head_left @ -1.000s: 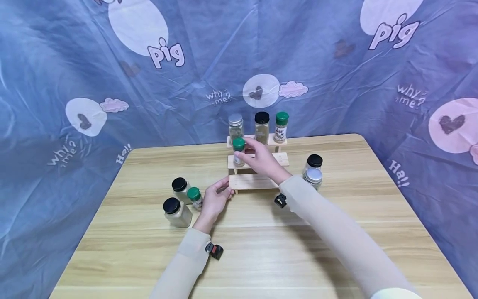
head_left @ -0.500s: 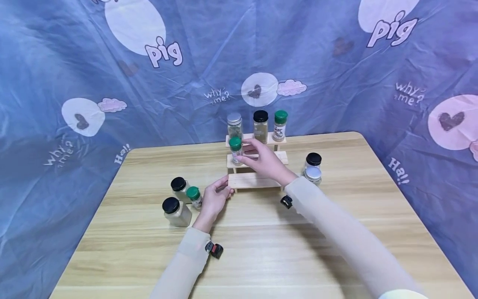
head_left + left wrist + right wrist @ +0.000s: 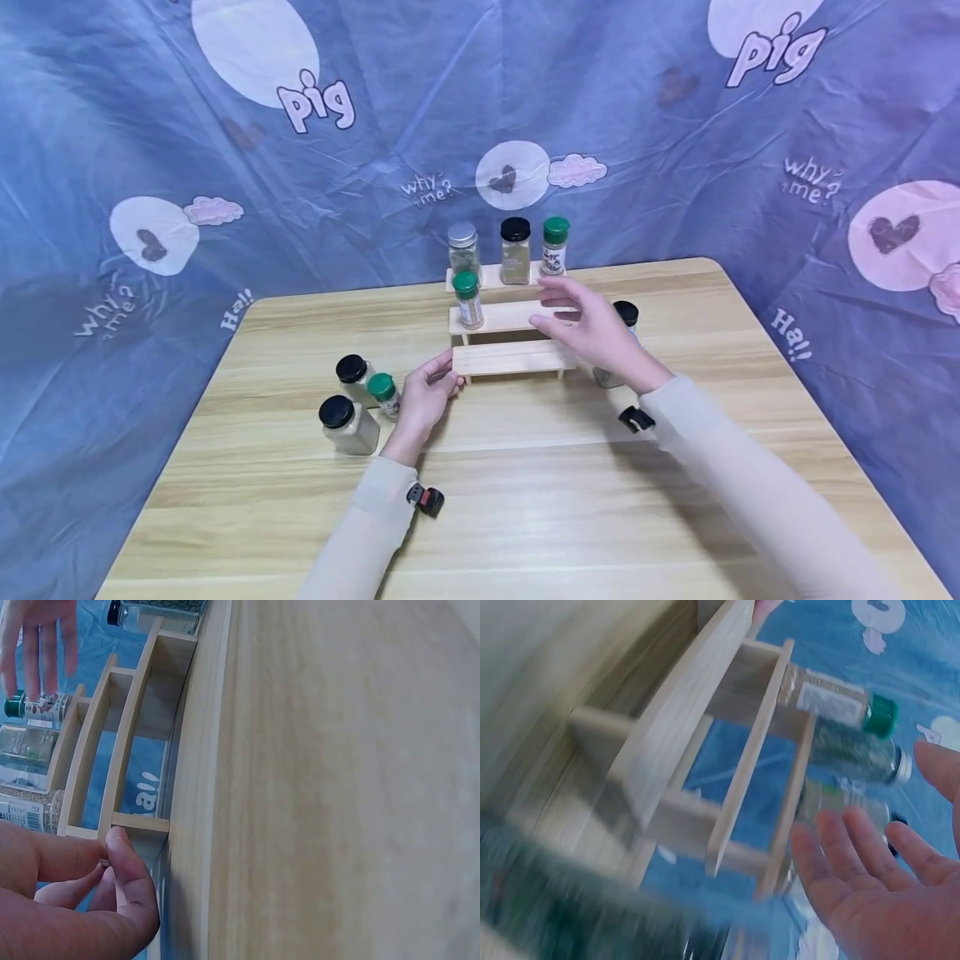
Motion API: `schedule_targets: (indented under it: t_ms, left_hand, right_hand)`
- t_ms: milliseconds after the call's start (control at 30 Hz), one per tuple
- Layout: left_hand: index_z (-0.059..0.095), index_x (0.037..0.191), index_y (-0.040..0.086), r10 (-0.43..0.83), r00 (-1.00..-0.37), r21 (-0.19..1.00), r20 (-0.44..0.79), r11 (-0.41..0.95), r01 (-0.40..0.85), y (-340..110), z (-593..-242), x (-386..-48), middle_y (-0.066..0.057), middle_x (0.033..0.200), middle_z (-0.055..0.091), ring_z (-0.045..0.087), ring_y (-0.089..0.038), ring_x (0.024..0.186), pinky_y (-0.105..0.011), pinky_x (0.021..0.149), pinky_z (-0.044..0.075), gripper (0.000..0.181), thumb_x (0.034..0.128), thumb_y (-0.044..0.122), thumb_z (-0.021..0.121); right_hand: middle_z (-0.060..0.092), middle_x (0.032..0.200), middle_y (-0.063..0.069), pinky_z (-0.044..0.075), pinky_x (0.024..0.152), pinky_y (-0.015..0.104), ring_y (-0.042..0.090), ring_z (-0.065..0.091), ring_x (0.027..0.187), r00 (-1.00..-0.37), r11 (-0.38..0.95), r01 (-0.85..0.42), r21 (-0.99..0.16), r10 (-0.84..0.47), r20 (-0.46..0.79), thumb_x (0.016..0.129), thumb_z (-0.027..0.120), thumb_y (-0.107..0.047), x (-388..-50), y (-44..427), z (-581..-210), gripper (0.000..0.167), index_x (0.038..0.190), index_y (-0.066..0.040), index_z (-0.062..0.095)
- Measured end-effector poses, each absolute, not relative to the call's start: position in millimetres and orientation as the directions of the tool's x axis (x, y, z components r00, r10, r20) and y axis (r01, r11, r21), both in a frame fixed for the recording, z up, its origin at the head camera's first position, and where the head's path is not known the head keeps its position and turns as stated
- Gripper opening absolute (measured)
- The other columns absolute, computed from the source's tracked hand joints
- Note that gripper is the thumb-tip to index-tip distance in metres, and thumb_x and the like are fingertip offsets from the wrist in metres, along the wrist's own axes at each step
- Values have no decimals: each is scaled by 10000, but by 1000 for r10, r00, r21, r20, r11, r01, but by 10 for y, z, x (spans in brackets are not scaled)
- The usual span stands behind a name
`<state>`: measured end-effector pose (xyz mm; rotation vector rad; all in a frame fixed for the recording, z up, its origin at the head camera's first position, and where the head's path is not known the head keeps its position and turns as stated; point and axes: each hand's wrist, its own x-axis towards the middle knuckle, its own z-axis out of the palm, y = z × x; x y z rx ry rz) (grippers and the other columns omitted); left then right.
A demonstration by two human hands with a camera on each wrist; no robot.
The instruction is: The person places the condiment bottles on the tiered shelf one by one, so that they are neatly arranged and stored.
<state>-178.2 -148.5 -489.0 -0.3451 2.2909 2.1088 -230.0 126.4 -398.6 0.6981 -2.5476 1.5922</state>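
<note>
A three-tier wooden spice rack [image 3: 513, 357] stands toward the back of the table. My left hand [image 3: 425, 406] pinches the left end of its lowest shelf between thumb and fingers, as the left wrist view also shows. On the middle shelf's left end stands a green-capped spice jar [image 3: 469, 304]. My right hand [image 3: 592, 329], fingers apart and holding nothing, hovers over the rack's right side. The top shelf bears a silver-capped jar [image 3: 463, 250], a black-capped jar [image 3: 516, 254] and another green-capped jar [image 3: 555, 250].
Left of the rack stand two black-capped jars [image 3: 352, 429] and a small green-capped jar [image 3: 386, 396]. To the right, a black-capped jar [image 3: 626, 313] and another jar [image 3: 606, 377] are partly hidden by my right hand. A blue printed cloth [image 3: 360, 233] hangs behind the table.
My right hand has let go of the green-capped jar on the middle shelf and moved right. My left hand stays at the rack's end. The head view has shifted slightly.
</note>
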Motion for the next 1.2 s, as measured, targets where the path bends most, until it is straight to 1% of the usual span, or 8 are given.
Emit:
schedule_targets:
  t_ms: [200, 300, 367, 467, 567, 667, 900, 1200]
  left_hand:
    - [594, 1476, 55, -162, -973, 983, -162, 60, -174, -1518, -4892, -1788, -237, 1363, 646, 700, -106, 902, -166, 785, 630, 466, 1018, -34, 607]
    - [593, 1474, 48, -161, -974, 984, -161, 50, -171, -1524, -4900, -1790, -242, 1359, 647, 697, -95, 891, -169, 781, 629, 459, 1023, -33, 603]
    - [594, 1474, 47, -158, -975, 985, -158, 48, -167, -1525, -4905, -1789, -244, 1357, 648, 700, -98, 894, -170, 780, 629, 454, 1027, -29, 601]
    - [590, 1479, 50, -152, -976, 985, -156, 47, -164, -1528, -4914, -1787, -245, 1360, 646, 708, -116, 912, -168, 783, 630, 453, 1032, -23, 598]
    - [589, 1481, 55, -150, -976, 985, -156, 50, -165, -1530, -4921, -1789, -241, 1362, 645, 711, -123, 918, -171, 790, 634, 451, 1036, -15, 597]
    - [595, 1477, 60, -155, -975, 984, -157, 55, -167, -1530, -4922, -1794, -237, 1358, 646, 716, -125, 910, -180, 791, 638, 446, 1037, -10, 599]
    - [599, 1475, 65, -158, -973, 982, -172, 46, -181, -1526, -4916, -1796, -237, 1362, 647, 718, -128, 910, -175, 785, 636, 445, 1036, -10, 602]
    - [598, 1473, 57, -156, -971, 982, -181, 31, -188, -1492, -4898, -1788, -242, 1376, 640, 715, -119, 900, -174, 791, 641, 455, 1027, -32, 601]
  right_hand:
    - [693, 1361, 192, 528, 1150, 522, 357, 650, 1283, -910, 459, -411, -788, -265, 320, 954, 796, -191, -2167, 1646, -3997, 560, 1450, -53, 575]
    - [711, 1347, 160, 550, 1133, 414, 329, 669, 1263, -917, 490, -398, -776, -227, 327, 951, 801, -199, -2092, 1816, -4024, 539, 1437, -86, 597]
    - [719, 1339, 142, 555, 1112, 284, 301, 681, 1242, -918, 507, -395, -766, -209, 336, 945, 808, -208, -2029, 1918, -4051, 531, 1429, -108, 610]
    - [719, 1336, 137, 511, 1073, 107, 156, 678, 1221, -914, 516, -403, -756, -186, 361, 926, 826, -185, -1924, 2057, -4124, 523, 1404, -100, 633]
    - [704, 1344, 177, 469, 1042, 24, -47, 618, 1194, -908, 506, -413, -757, -163, 386, 897, 845, -122, -1836, 2170, -4228, 533, 1386, -60, 642]
    - [689, 1345, 220, 484, 1022, 22, -152, 563, 1173, -909, 484, -410, -773, -146, 391, 879, 849, -66, -1786, 2247, -4345, 544, 1379, -25, 639]
    - [655, 1301, 246, 591, 966, 144, -98, 625, 1123, -928, 383, -369, -847, -200, 314, 895, 812, -5, -1788, 2277, -4551, 555, 1402, 31, 587]
    - [638, 1306, 208, 585, 919, 96, -136, 581, 1067, -948, 446, -300, -843, -239, 211, 902, 834, -92, -1865, 2264, -4643, 611, 1439, -11, 555]
